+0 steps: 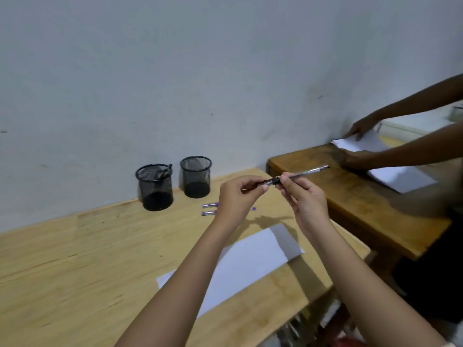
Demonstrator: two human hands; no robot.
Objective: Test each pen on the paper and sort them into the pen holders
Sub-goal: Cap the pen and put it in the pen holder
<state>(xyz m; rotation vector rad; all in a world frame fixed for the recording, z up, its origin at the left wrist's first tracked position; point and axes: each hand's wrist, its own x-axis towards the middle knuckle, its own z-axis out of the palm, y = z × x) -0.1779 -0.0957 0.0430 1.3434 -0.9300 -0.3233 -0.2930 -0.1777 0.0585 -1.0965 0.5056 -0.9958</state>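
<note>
Left hand (238, 194) and right hand (304, 196) are raised above the desk, both on one pen (300, 174). The left thumb and forefinger pinch its dark end; whether that is cap or tip cannot be told. The right fingertips pinch the barrel just beside them, other fingers curled, and the clear barrel points out toward 2 o'clock. The pen is in the air, well apart from the paper (250, 259). That white sheet lies at 6 o'clock of the hands on the light wooden desk (75, 259), partly under the forearms. At 8 o'clock of the left hand two purple pens (210, 204) lie side by side on the desk; a purple tip (253, 208) shows between the wrists. At 9 o'clock two black mesh holders stand near the wall, close together: the left holder (155, 189) has a dark pen (164, 172) leaning in it, and the right holder (196, 177) stands just beside. At 3 o'clock is a darker table (350, 196), where another person's hands (360, 128) rest on white sheets (400, 177).
</note>
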